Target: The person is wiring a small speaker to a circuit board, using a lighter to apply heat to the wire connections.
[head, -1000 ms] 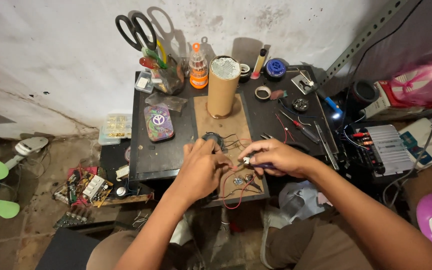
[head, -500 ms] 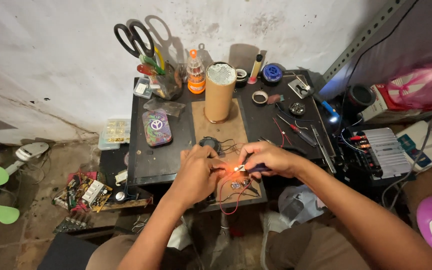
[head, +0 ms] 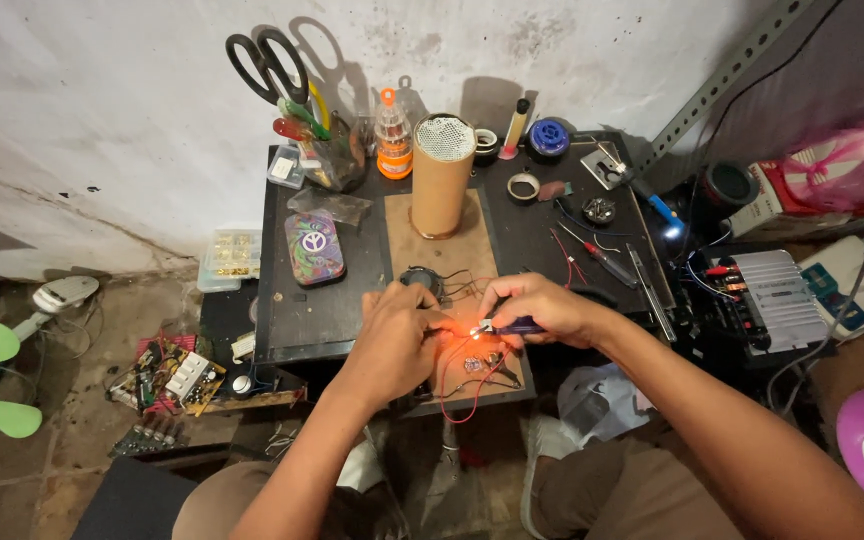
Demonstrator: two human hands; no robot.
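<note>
Head view | left hand [head: 397, 335] pinches a red wire [head: 462, 385] at an orange glow [head: 464, 328] | right hand [head: 542, 305] grips a dark pen-like tool [head: 512, 325], tip at the glow | both over the brown board [head: 432, 250] at the counter [head: 282, 300] front edge | behind: cardboard tube [head: 442, 175], small speaker [head: 420, 280], patterned tin [head: 314, 247]; scissors [head: 264, 62] in a cup at back left

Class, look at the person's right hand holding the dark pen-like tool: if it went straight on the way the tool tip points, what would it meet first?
The right hand points its dark tool leftward, so it would probably first meet the fingers of the left hand, right beside the orange glow. Depth is unclear.
</note>
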